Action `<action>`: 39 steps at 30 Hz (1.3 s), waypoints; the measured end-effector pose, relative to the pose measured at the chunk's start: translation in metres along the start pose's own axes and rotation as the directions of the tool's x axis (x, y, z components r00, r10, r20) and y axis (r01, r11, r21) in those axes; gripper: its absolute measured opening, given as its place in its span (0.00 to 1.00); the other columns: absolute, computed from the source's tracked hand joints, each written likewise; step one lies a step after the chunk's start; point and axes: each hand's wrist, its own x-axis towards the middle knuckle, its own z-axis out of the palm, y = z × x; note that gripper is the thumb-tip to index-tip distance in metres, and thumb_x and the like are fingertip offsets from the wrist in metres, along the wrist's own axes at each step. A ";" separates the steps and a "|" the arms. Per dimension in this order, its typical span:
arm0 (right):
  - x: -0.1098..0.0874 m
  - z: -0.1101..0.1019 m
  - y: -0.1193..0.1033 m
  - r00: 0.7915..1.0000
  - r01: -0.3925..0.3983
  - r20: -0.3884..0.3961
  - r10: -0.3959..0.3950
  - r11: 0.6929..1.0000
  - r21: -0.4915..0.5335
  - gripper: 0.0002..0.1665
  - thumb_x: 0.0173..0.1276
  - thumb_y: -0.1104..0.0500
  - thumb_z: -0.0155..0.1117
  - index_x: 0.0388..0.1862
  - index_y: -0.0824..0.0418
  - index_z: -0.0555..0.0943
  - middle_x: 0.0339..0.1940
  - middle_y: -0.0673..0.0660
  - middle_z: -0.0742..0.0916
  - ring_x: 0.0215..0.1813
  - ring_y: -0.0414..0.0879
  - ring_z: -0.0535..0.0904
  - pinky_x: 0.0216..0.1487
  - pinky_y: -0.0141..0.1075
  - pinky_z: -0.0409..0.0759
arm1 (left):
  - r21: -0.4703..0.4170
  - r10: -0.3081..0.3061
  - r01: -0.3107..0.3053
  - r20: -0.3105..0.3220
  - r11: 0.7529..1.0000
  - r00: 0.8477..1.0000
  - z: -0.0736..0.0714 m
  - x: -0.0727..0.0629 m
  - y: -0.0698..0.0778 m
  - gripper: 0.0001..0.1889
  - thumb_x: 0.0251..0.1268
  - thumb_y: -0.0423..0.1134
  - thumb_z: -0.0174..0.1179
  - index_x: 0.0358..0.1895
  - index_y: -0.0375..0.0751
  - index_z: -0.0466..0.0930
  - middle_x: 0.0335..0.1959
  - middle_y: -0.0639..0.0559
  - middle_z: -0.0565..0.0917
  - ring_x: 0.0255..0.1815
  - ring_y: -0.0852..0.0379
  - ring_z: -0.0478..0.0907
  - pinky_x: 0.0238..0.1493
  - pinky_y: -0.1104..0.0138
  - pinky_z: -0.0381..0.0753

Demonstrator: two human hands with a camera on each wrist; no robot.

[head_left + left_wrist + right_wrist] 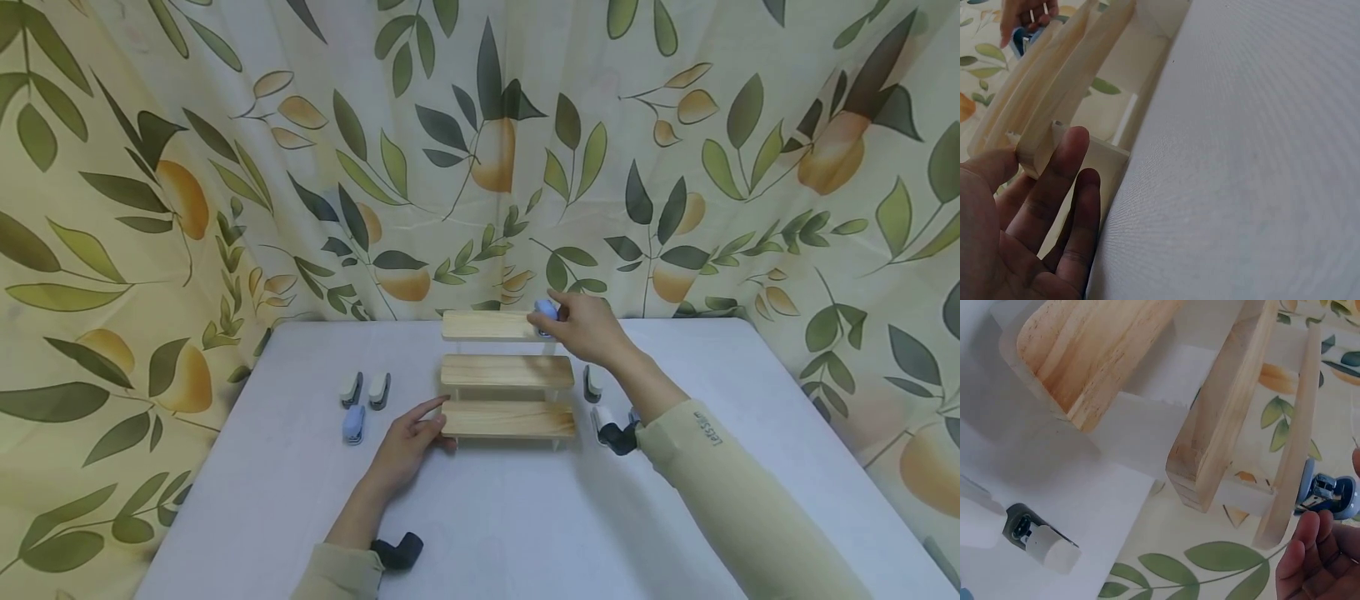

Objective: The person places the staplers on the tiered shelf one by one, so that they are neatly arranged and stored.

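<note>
A three-tier wooden shelf stand (507,372) with pale supports stands at the middle of the table. My right hand (588,327) reaches over its top tier and holds a small blue stapler (547,310) at that tier's right end. The right wrist view shows the blue stapler (1329,494) against the top board, with my fingers (1310,540) beside it. At the left end of the bottom tier, my left hand (411,437) grips the board between thumb and fingers. In the left wrist view, the thumb and fingers (1041,200) lie on either side of the board's corner.
Left of the stand are two white-and-dark staplers (380,392) and a blue stapler (353,424). To its right stands a white-and-dark stapler (592,384), with another white stapler (600,421) partly behind the right wrist's black strap. A leaf-patterned curtain (480,167) hangs behind the table (480,525).
</note>
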 end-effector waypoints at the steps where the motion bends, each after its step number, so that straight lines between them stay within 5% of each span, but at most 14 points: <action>1: 0.000 -0.001 0.001 1.000 0.004 -0.002 -0.004 1.000 0.004 0.44 0.76 0.39 0.63 0.77 0.67 0.69 0.33 0.58 0.82 0.32 0.48 0.74 0.30 0.36 0.71 | -0.002 0.001 -0.001 0.000 1.000 1.000 0.000 0.000 0.000 0.25 0.77 0.55 0.57 0.74 0.63 0.72 0.33 0.50 0.92 0.52 0.57 0.87 0.80 0.40 0.56; 8: -0.004 -0.015 0.010 1.000 0.026 -0.016 -0.026 0.999 0.023 0.43 0.75 0.39 0.64 0.77 0.65 0.70 0.26 0.54 0.77 0.26 0.46 0.68 0.27 0.37 0.68 | 0.006 0.001 -0.001 -0.009 1.000 1.000 -0.002 0.002 0.003 0.26 0.76 0.57 0.58 0.74 0.64 0.72 0.33 0.51 0.92 0.53 0.57 0.87 0.80 0.40 0.56; 19: -0.028 -0.032 0.040 1.000 0.020 0.022 -0.021 1.000 0.011 0.43 0.75 0.40 0.65 0.79 0.63 0.68 0.51 0.61 0.83 0.49 0.54 0.79 0.42 0.41 0.78 | 0.015 -0.002 0.002 -0.019 1.000 1.000 -0.004 0.003 0.003 0.25 0.76 0.58 0.57 0.73 0.65 0.72 0.33 0.52 0.92 0.54 0.57 0.87 0.80 0.40 0.57; 25: -0.050 -0.029 0.058 1.000 -0.005 0.026 0.004 1.000 0.019 0.41 0.74 0.42 0.67 0.77 0.63 0.70 0.55 0.63 0.83 0.53 0.56 0.80 0.44 0.39 0.79 | -0.004 0.004 -0.004 -0.007 1.000 1.000 -0.002 0.002 0.001 0.26 0.77 0.55 0.58 0.74 0.61 0.72 0.38 0.50 0.93 0.40 0.51 0.89 0.54 0.54 0.85; 29: -0.064 -0.025 0.070 0.999 -0.037 0.033 0.037 0.999 0.006 0.42 0.74 0.42 0.67 0.77 0.65 0.70 0.56 0.64 0.83 0.53 0.56 0.81 0.42 0.38 0.79 | -0.013 0.004 -0.004 -0.002 1.000 1.000 -0.001 0.002 -0.001 0.27 0.76 0.56 0.59 0.74 0.59 0.72 0.38 0.49 0.92 0.38 0.52 0.89 0.46 0.64 0.85; 39: -0.090 -0.012 0.099 0.993 -0.087 0.076 0.087 0.996 -0.001 0.43 0.72 0.42 0.69 0.75 0.66 0.70 0.55 0.64 0.84 0.52 0.54 0.81 0.44 0.38 0.80 | -0.039 0.003 -0.004 -0.021 0.999 1.000 0.001 0.002 -0.001 0.26 0.77 0.51 0.59 0.74 0.53 0.73 0.36 0.47 0.92 0.35 0.53 0.88 0.41 0.65 0.86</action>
